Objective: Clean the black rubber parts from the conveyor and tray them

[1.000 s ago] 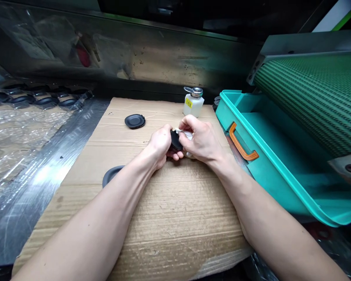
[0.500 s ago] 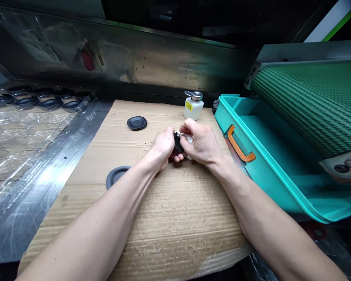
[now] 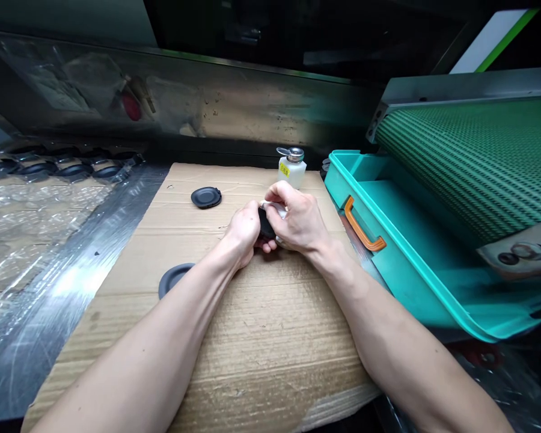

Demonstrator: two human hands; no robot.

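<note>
Over the middle of the cardboard sheet (image 3: 270, 337), my left hand (image 3: 244, 231) grips a black part (image 3: 265, 224) by its left side, its fingertips showing underneath. My right hand (image 3: 295, 218) is closed on a white cloth (image 3: 277, 208) and presses it against the part's upper edge. Much of the part is hidden by my fingers. A black rounded piece (image 3: 206, 197) lies on the cardboard to the upper left. Nearer, a grey-black disc (image 3: 174, 278) is partly covered by my left forearm. Just beyond my right hand stands a white bottle (image 3: 292, 169) with a metal top and yellow label.
Clear plastic trays (image 3: 40, 204) at the left hold several black parts in their back rows. On the right sits a turquoise bin (image 3: 401, 264) with an orange handle (image 3: 363, 228), below a green mesh conveyor (image 3: 473, 162). A metal panel (image 3: 243, 108) rises behind.
The whole view has shifted slightly, so things appear a little left and lower. Both hands keep their hold, with the right hand and cloth still at the part's upper edge.
</note>
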